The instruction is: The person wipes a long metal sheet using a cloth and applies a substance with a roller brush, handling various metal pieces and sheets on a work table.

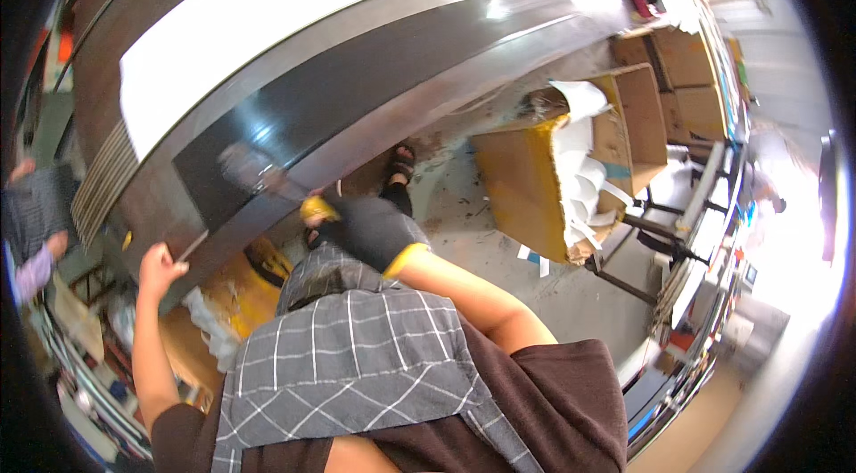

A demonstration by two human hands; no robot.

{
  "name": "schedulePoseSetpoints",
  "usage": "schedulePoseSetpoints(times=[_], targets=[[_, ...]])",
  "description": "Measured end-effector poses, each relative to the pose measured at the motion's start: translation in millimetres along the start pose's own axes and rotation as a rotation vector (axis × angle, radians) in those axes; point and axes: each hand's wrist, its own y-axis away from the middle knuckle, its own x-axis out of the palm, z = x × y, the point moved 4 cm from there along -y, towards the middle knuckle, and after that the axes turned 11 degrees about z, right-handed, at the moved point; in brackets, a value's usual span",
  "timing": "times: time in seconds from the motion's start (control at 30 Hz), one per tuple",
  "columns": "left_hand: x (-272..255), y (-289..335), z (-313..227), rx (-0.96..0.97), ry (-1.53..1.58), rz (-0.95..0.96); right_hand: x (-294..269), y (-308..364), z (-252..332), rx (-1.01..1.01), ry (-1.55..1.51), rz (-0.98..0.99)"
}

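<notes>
A long, dark glossy panel (357,90) with a grey metal frame and a white strip along its far side fills the upper picture. My left hand (160,264) is bare and grips the panel's end corner at the lower left. My right hand (361,225) wears a black glove with yellow trim and clasps the panel's near edge by its middle. A grey checked cloth (348,357) hangs over my chest between both arms. A foot in a black sandal (401,165) stands on the floor just beyond the gloved hand.
Open cardboard boxes (535,188) stuffed with white paper sit on the concrete floor to the right, with black metal stands (660,237) beside them. More cartons (678,72) are stacked further back. Another person (36,232) stands at the far left. Yellow items (236,290) lie below the panel.
</notes>
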Motion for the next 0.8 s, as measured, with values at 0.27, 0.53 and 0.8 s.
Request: schedulePoseSetpoints(times=[0.27,0.53,0.8], targets=[[-3.1,-12.4,-5.0,-0.062,-0.079,0.081,-368.9,68.5,-350.9,0.374,-0.157,-0.878],[-11.7,41.4,55.9,-0.373,-0.120,0.139,-501.5,41.2,-373.0,0.699,0.026,-0.943],[-20.2,60.4,109.5,-0.378,0.025,0.079,-455.8,-60.8,-333.3,0.422,0.821,-0.669]])
